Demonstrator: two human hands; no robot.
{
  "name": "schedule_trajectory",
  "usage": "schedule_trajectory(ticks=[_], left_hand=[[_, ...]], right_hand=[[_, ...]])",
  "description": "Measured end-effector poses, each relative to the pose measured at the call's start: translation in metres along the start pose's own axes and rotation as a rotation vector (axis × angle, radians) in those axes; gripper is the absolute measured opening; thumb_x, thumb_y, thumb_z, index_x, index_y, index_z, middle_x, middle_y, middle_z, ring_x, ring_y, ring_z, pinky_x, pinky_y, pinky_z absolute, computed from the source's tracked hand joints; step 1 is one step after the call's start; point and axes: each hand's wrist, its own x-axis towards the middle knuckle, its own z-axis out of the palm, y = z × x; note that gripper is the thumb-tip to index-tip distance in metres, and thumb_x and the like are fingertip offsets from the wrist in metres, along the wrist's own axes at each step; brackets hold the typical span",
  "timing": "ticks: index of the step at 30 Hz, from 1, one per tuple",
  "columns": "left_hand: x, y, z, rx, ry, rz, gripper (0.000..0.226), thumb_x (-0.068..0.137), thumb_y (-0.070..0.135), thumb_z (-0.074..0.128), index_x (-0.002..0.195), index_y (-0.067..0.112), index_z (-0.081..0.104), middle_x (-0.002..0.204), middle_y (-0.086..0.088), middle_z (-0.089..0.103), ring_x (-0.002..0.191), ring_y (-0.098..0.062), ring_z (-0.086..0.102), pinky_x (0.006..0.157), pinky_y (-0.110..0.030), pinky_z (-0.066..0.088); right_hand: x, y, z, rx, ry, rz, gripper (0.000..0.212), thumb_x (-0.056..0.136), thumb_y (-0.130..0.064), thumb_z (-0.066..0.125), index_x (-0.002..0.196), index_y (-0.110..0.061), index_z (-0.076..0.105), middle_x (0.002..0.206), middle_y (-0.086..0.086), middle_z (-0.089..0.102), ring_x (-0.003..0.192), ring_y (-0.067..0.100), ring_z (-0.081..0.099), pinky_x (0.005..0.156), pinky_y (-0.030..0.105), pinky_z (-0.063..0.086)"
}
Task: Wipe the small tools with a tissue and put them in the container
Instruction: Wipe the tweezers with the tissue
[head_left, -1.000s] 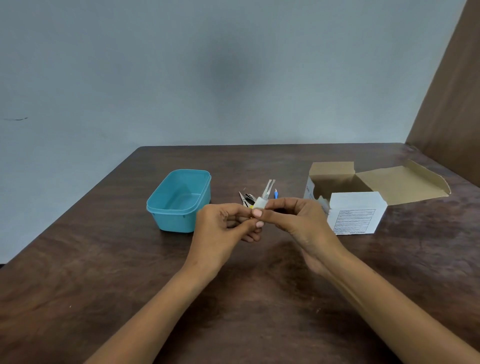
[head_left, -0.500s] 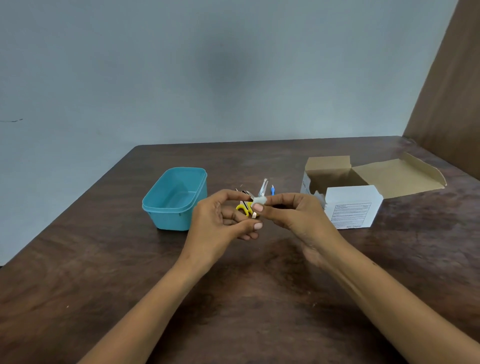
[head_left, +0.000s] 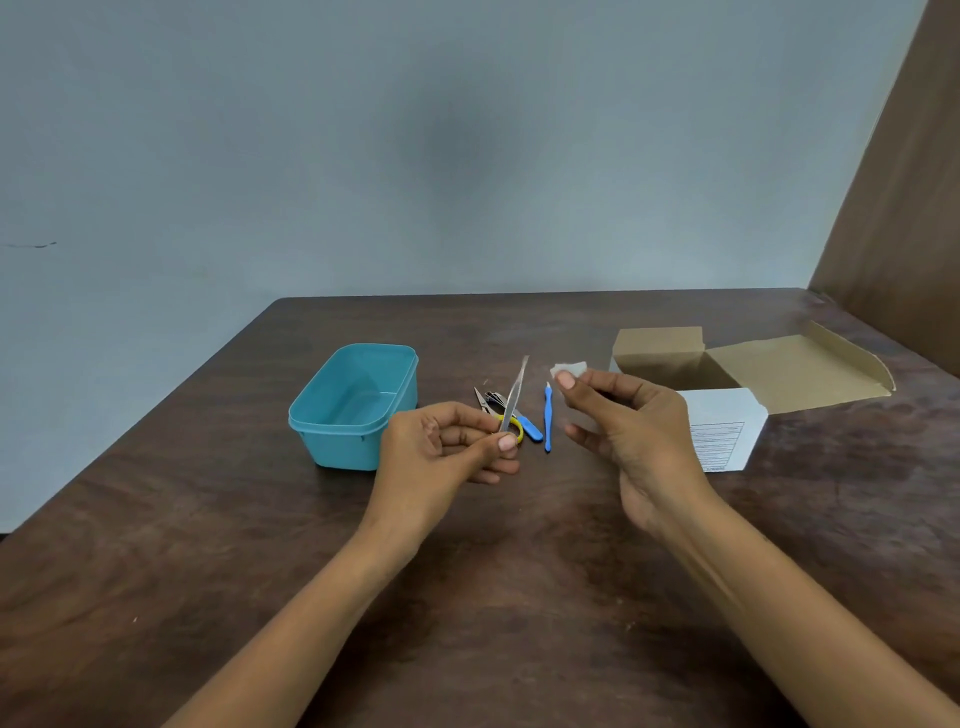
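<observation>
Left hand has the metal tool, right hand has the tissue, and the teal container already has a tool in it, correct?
Not quite. In the head view the teal container holds nothing. The left hand does pinch the metal tool, and the right hand holds the tissue.

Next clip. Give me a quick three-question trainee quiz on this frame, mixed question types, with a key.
1. True or false: the teal container already holds a wiped tool.
2. Which hand pinches the tissue? A) left hand B) right hand C) neither
3. Fill in: the left hand holds thin metal ____, tips pointing up and away.

Key
1. False. Its inside shows no tools; the yellow-handled scissors and the blue-handled tool lie on the table beside it.
2. B. The tissue sits at the right hand's fingertips, apart from the tool.
3. Tweezers.
</observation>
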Motion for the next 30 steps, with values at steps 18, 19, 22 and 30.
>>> schedule_trajectory(ticks=[18,19,22,30], left_hand=[[-0.001,0.004,0.002,-0.146,-0.039,-0.06,0.014,0.083,0.01,0.064,0.093,0.002,0.069,0.075,-0.012,0.075,0.07,-0.019,0.074,0.055,-0.018,0.055],[-0.001,0.004,0.002,-0.147,-0.042,-0.061,0.014,0.083,0.01,0.063,0.093,0.003,0.069,0.075,-0.012,0.075,0.07,-0.019,0.074,0.055,-0.018,0.056],[-0.001,0.004,0.002,-0.146,-0.056,-0.066,0.017,0.083,0.012,0.063,0.094,0.002,0.069,0.076,-0.012,0.074,0.071,-0.021,0.074,0.056,-0.018,0.056],[-0.001,0.005,0.001,-0.166,-0.069,-0.04,0.012,0.085,0.011,0.06,0.09,0.008,0.07,0.073,-0.009,0.074,0.069,-0.019,0.073,0.055,-0.017,0.055]], right_hand=[[-0.005,0.005,0.003,-0.03,-0.094,0.051,0.009,0.077,-0.014,0.075,0.078,-0.006,0.071,0.061,-0.004,0.068,0.06,0.003,0.065,0.055,0.023,0.056],[-0.006,0.005,0.003,-0.028,-0.108,0.058,0.009,0.077,-0.014,0.074,0.079,-0.005,0.071,0.063,-0.001,0.068,0.061,0.004,0.066,0.056,0.022,0.056],[-0.006,0.004,0.003,-0.005,-0.162,0.061,0.008,0.078,-0.011,0.072,0.082,-0.005,0.072,0.067,0.002,0.071,0.065,0.007,0.069,0.056,0.022,0.056],[-0.001,0.003,-0.001,0.053,-0.176,0.076,0.008,0.076,-0.01,0.072,0.083,-0.005,0.073,0.078,0.007,0.073,0.076,0.013,0.07,0.058,0.023,0.056]])
